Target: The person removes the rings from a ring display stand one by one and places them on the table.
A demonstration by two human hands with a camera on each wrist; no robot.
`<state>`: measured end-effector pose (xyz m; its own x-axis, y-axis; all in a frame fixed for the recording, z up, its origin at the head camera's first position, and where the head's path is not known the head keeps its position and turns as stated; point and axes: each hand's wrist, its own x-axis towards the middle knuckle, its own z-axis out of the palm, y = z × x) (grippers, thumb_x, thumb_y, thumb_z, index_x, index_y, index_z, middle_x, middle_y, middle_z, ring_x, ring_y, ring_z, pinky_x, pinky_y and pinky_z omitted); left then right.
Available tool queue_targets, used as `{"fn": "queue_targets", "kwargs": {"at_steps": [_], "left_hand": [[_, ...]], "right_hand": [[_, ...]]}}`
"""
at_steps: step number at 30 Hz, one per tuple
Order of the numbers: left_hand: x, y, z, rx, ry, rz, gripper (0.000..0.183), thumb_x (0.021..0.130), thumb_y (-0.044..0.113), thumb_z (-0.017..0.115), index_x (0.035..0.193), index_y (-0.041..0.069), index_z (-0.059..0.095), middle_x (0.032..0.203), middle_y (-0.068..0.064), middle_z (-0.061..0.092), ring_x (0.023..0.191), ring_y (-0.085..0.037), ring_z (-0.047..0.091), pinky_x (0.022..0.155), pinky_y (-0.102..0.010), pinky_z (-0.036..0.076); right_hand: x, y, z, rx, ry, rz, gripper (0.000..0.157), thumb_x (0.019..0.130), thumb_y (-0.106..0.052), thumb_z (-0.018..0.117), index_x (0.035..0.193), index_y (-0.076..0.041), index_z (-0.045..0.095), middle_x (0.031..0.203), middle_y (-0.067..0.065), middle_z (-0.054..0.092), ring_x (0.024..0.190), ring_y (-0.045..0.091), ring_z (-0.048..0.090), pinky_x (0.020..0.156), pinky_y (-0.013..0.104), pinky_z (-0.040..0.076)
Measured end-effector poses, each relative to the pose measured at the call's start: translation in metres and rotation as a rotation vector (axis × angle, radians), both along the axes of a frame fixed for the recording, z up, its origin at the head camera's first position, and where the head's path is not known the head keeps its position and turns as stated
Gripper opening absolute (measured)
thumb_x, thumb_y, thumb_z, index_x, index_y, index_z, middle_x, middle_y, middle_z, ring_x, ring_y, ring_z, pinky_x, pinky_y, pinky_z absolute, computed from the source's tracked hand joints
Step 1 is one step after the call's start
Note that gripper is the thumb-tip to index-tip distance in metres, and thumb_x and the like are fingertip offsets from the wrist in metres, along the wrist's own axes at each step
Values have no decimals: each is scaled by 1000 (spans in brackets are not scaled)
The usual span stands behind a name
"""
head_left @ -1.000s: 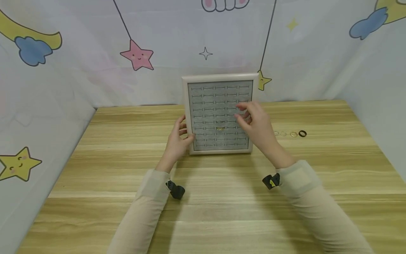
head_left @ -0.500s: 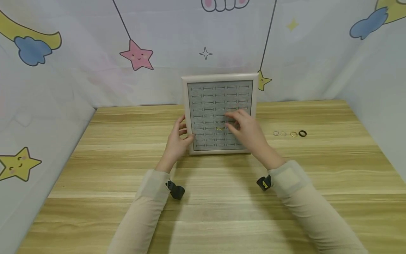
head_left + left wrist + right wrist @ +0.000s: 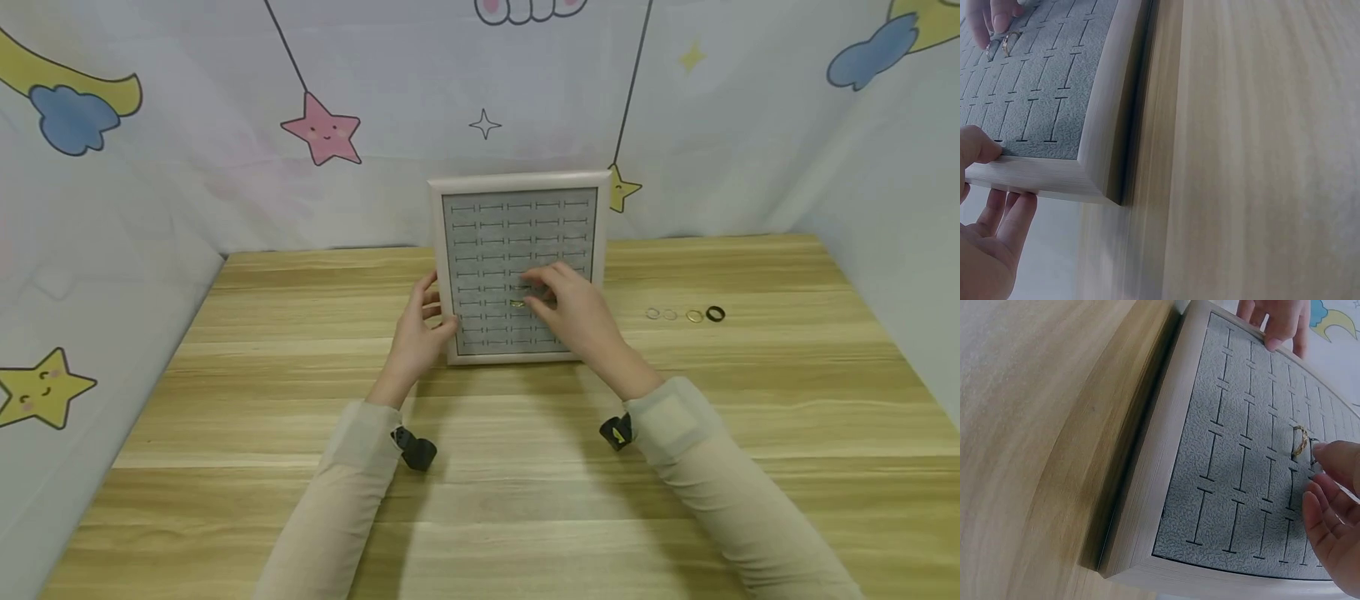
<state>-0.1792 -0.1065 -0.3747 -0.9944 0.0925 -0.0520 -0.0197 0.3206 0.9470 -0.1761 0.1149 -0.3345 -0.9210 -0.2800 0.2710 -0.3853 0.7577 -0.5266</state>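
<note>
At twelve o'clock, a white curtain (image 3: 420, 83) printed with stars and clouds. At three o'clock on the wood-grain counter (image 3: 480, 500), two loose silver-toned rings (image 3: 653, 319), a loose gold ring (image 3: 695, 322) and a black ring (image 3: 716, 320). Standing near centre, a white-framed ring display board (image 3: 495, 250), slotted face toward the viewer, long axis from six to twelve o'clock. Left grip (image 3: 422, 335) clasped around its edge at eight o'clock. Right grip (image 3: 573, 312) blocking slots at four o'clock, fingertips at a slotted silver ring (image 3: 988, 51); cannot tell if pinched. Just below, a twisted gold ring (image 3: 1301, 442) in its own slot.
</note>
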Motion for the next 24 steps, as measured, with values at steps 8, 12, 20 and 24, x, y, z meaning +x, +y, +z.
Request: {"fn": "queue_targets", "kwargs": {"at_steps": [8,12,20,24], "left_hand": [[0,0,0,-1,-1,4,73,91,3,53,153,21,18,140,-16,41,126,-31,47,103,-45,47],[-1,0,1,5,-8,4,73,91,2,53,153,21,19,141,-16,41,126,-30,46,104,-45,46],[-1,0,0,15,-16,-3,73,92,3,54,153,22,18,142,-16,40,127,-31,44,106,-46,44],[-1,0,-1,10,-15,-5,72,92,3,53,152,21,19,141,-16,41,127,-31,45,105,-45,45]], "right_hand": [[0,-3,-1,4,1,6,24,89,-11,65,112,-5,66,109,11,64,96,25,63,86,35,55],[0,-5,-1,8,3,-8,21,90,-13,65,109,-5,67,107,11,64,95,25,63,85,35,55],[-1,-9,-1,2,-11,-28,18,90,-16,65,102,-3,67,102,12,61,92,25,61,81,36,54],[-2,-9,-2,-17,-15,-29,15,90,-16,66,98,-3,67,100,11,60,89,24,61,79,35,54]]}}
